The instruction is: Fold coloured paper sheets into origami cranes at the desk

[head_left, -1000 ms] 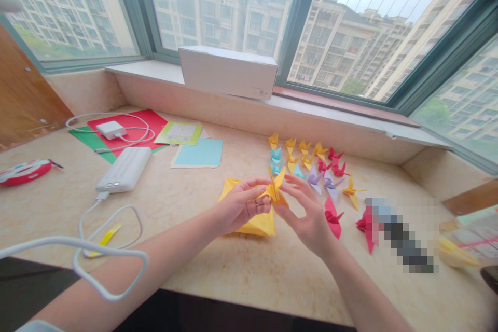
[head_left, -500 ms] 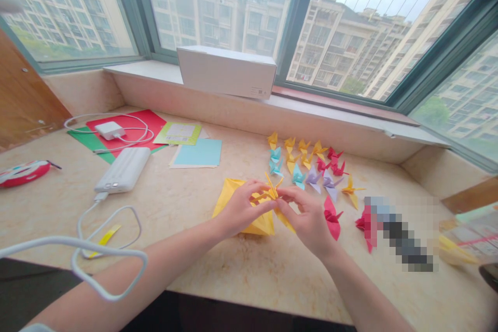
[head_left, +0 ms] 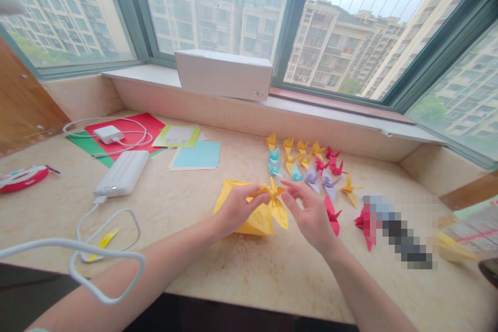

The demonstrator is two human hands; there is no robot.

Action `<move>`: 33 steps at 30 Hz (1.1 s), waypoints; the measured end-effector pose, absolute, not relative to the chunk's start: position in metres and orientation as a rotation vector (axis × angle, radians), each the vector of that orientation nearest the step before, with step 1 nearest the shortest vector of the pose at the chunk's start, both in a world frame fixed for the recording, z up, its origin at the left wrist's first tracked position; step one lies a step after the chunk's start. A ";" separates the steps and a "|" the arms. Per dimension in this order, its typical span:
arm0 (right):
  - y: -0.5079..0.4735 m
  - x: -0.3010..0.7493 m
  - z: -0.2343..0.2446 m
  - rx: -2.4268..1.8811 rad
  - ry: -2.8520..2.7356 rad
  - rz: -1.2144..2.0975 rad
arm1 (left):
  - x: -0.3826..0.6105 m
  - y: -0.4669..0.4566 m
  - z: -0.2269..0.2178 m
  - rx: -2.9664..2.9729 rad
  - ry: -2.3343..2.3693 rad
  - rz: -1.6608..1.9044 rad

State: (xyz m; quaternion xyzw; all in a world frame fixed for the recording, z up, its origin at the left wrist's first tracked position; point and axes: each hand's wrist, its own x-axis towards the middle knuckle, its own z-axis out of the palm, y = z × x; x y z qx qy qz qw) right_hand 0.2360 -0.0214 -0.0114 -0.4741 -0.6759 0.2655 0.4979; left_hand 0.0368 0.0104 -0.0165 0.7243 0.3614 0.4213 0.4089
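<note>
A yellow origami crane [head_left: 277, 201] is pinched at its left wing by my left hand [head_left: 243, 206], whose thumb and fingers are closed on the paper. My right hand [head_left: 309, 212] is just to the right of the crane, thumb and forefinger apart with nothing between them. Beneath the crane and my left hand lies a larger yellow folded paper piece [head_left: 254, 220] on the counter. A red origami crane [head_left: 332, 215] sits behind my right hand, which partly covers it.
Several small paper cranes [head_left: 303, 160] stand in rows at the back right. Blue paper [head_left: 196, 155], a white power bank [head_left: 123, 174] and a charger [head_left: 109, 134] on red paper lie left. A white cable [head_left: 105, 249] loops over my left forearm. A white box [head_left: 224, 77] stands on the sill.
My right hand has let go of the crane and moved slightly right. The crane's wing now hangs spread in view, while my left hand keeps its hold.
</note>
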 end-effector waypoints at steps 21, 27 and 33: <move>-0.020 0.242 -0.003 -1.087 -1.628 0.658 | 0.038 0.007 -0.009 1.596 0.732 1.113; -0.020 0.240 -0.004 -1.147 -1.597 0.507 | 0.042 0.007 -0.008 1.269 0.762 1.098; -0.020 0.237 -0.014 -1.113 -1.683 0.267 | 0.044 0.002 -0.006 1.046 0.709 0.804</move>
